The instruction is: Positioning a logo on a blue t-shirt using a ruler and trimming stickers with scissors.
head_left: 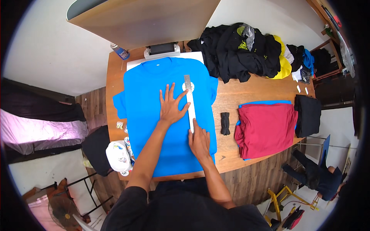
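A bright blue T-shirt [154, 77] lies spread out, its collar at the far end. A metal ruler [192, 111] runs lengthwise on the shirt's right half. Its far end crosses a small round white print [184, 86] on the chest, partly hidden beneath it. My left hand [172, 107] lies flat on the shirt with fingers spread, its thumb and index fingertip at the ruler's left edge. Lower down, the fingers of my right hand [200, 141] close around the near end of the ruler.
A raised heat-press plate [142, 21] overhangs the table's far side. Black garments [235, 50] are heaped at the back right. A folded maroon shirt [268, 125] and a small black bundle [225, 123] lie right. A white cap [118, 156] sits left. Another person [323, 177] is far right.
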Demonstrator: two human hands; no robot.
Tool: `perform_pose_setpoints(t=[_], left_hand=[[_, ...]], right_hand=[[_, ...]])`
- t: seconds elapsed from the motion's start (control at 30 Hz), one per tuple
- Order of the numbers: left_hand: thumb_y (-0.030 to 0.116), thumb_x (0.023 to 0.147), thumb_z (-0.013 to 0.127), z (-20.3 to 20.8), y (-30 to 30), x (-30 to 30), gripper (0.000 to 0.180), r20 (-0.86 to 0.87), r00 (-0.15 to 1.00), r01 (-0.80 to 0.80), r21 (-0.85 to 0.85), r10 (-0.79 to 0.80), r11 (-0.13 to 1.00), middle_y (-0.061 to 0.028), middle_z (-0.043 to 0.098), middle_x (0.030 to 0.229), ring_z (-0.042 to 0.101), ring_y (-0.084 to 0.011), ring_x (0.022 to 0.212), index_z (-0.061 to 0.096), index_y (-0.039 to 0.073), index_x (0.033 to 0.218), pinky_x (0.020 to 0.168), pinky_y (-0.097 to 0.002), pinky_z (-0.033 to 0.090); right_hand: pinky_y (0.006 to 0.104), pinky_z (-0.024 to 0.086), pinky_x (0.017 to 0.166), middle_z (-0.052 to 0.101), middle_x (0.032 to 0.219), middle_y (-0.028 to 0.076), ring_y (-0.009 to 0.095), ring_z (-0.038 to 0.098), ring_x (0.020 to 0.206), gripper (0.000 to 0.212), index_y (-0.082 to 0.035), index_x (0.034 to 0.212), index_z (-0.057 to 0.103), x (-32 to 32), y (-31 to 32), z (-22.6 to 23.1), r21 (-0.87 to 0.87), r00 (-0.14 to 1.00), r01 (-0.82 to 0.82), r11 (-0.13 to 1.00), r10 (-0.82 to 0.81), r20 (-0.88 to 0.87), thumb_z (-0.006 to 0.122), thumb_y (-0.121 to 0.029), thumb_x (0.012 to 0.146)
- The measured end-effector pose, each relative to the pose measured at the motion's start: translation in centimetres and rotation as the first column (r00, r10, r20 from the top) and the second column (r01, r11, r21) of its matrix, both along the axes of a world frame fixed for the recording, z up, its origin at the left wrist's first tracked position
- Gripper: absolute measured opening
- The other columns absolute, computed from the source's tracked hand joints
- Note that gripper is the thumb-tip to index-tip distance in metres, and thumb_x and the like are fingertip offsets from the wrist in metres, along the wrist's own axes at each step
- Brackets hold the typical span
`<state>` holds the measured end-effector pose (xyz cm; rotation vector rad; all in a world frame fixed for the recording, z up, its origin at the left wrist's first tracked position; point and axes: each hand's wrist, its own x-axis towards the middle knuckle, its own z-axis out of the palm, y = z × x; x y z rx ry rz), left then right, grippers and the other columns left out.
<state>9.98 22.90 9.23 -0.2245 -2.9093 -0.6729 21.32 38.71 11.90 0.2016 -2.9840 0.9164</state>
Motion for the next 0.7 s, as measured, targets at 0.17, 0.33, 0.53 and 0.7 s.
perform_pose_setpoints(t=[0.17,0.33,0.53,0.7], left_hand=[[0.048,0.092,0.065,0.1,0.1,0.0,0.052,0.004,1.0,0.002,0.002,-0.002,1.0,-0.0193,0.025,0.164,0.013,-0.0403,0.154,0.059,0.034,0.142,0.122,-0.0623,0.0],[0.048,0.092,0.065,-0.4,0.0,0.1,0.052,-0.017,1.0,0.007,-0.003,-0.007,1.0,-0.0188,0.024,0.164,0.012,-0.0403,0.154,0.059,0.034,0.141,0.122,-0.0623,0.0],[0.048,0.091,0.066,-0.3,0.0,0.3,0.052,-0.012,1.0,0.003,-0.008,-0.003,1.0,-0.0187,0.024,0.164,0.013,-0.0401,0.154,0.06,0.034,0.141,0.122,-0.0622,0.001],[0.047,0.091,0.066,-0.3,-0.1,0.3,0.052,0.004,1.0,0.002,-0.006,-0.002,1.0,-0.0189,0.025,0.164,0.013,-0.04,0.154,0.059,0.034,0.141,0.122,-0.0621,0.001]], right_hand=[[0.0427,0.039,0.073,0.066,0.082,0.014,0.028,0.056,0.075,0.047,0.002,0.142,0.052,0.5,0.3,-1.5,0.041,1.0,-0.022,0.999,0.022,-0.014,0.061,-0.017,0.099],[0.0416,0.039,0.073,0.066,0.08,0.014,0.028,0.055,0.075,0.048,0.003,0.141,0.053,0.8,0.5,-2.4,0.065,0.999,-0.045,0.997,0.045,-0.01,0.062,-0.016,0.098],[0.0413,0.039,0.072,0.065,0.078,0.012,0.027,0.055,0.075,0.048,0.003,0.141,0.053,0.2,0.4,-1.2,0.05,0.999,-0.047,0.998,0.047,0.008,0.061,-0.017,0.099],[0.0413,0.039,0.072,0.064,0.077,0.012,0.027,0.055,0.075,0.048,0.003,0.142,0.053,0.2,0.4,-1.4,0.063,0.999,-0.05,0.997,0.049,0.015,0.061,-0.017,0.099]])
